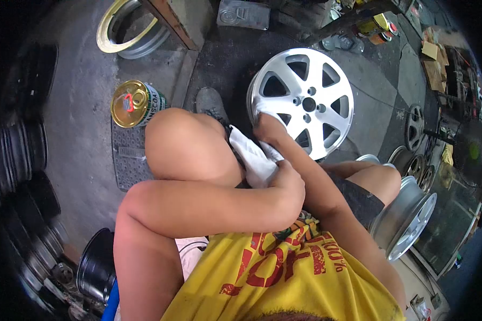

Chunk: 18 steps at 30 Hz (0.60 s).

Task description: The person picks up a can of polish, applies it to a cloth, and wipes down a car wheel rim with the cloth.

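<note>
A silver alloy wheel rim [334, 101] with broad spokes sits in front of my legs, face up toward me. My right hand [269, 128] is at its left edge, fingers closed on a white cloth [269, 108] against the rim. Nearer my body, my left hand [286, 179] is closed around white cloth [251, 160] that hangs beside my knee. Whether both hands hold one piece of cloth or two, I cannot tell. My right arm partly covers the rim's lower left.
A paint can [134, 104] with a gold lid stands left of my knee. Black wheels [16, 155] are stacked at far left. A gold-edged rim [110, 32] lies at the upper left. Silver rims [412, 224] stand at right. A metal tin [243, 14] lies at the top.
</note>
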Available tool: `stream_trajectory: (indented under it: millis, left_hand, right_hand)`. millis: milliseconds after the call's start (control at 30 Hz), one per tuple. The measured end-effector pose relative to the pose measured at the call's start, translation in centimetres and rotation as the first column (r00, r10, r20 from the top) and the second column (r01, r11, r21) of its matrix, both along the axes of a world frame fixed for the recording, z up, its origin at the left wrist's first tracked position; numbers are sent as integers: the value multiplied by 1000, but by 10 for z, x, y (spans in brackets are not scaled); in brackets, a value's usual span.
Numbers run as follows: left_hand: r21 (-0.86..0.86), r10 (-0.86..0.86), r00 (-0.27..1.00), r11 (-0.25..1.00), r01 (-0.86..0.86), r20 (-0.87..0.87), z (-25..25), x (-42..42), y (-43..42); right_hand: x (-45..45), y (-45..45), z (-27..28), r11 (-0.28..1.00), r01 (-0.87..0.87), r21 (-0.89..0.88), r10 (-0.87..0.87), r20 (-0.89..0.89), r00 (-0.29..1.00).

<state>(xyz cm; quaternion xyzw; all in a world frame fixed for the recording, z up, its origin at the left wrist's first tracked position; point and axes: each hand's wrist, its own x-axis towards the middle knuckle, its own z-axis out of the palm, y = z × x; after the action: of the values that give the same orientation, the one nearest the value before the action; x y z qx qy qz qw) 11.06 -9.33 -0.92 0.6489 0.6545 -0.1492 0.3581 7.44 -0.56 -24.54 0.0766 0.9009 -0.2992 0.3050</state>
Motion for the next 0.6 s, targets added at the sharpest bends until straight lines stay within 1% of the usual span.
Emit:
stream_trajectory:
  millis: [33, 67, 100, 133, 167, 200, 267, 300, 333, 400, 467, 500, 567, 600]
  left_hand:
    - [-21, -43, 997, 999, 45, 65, 3, -3, 1]
    - [-20, -47, 996, 999, 49, 70, -2, 3, 2]
    - [-17, 26, 1000, 1000, -26, 9, -12, 13, 4]
    - [-10, 99, 994, 995, -100, -51, -17, 19, 5]
    - [-14, 96, 994, 995, -96, -46, -15, 19, 6]
    - [-44, 74, 997, 996, -75, -26, -11, 13, 6]
    - [-71, 52, 999, 996, -53, -14, -9, 8, 4]
    - [-13, 61, 998, 998, -61, -31, -9, 10, 2]
    - [45, 69, 997, 997, -67, -45, -10, 12, 1]
    - [29, 57, 998, 998, -56, -41, -8, 10, 3]
    - [6, 43, 998, 999, -43, -45, -8, 9, 3]
    - [5, 31, 999, 1000, -31, -8, -9, 8, 2]
    - [11, 22, 999, 1000, -22, 25, -8, 10, 2]
    - [49, 72, 996, 996, -70, -44, -1, 11, -1]
  right_hand:
    - [4, 0, -7, 997, 67, -41, -73, -173, 982]
    - [9, 0, -17, 990, 111, -84, -133, -340, 931]
    - [-6, 4, -11, 999, 42, -25, -45, -117, 992]
    - [-16, 7, -1, 999, -40, 14, 38, 120, 992]
    - [-21, 4, 14, 1000, -29, 8, 27, 176, 984]
    - [-15, 2, 9, 1000, -24, 4, 23, 173, 985]
    - [5, -3, -2, 999, 45, -16, -46, -128, 991]
    - [8, -2, 1, 999, 45, -9, -46, -203, 978]
    - [2, 1, -2, 999, 48, -7, -48, -200, 979]
    - [-17, 6, -8, 1000, -22, 5, 22, 96, 995]
    - [-9, 0, -3, 1000, -5, -13, 6, 113, 994]
    - [5, -4, -3, 999, 45, -21, -47, -87, 995]
    - [3, 0, -7, 997, 66, -47, -76, -242, 967]
    - [2, 2, -9, 996, 73, -58, -87, -318, 944]
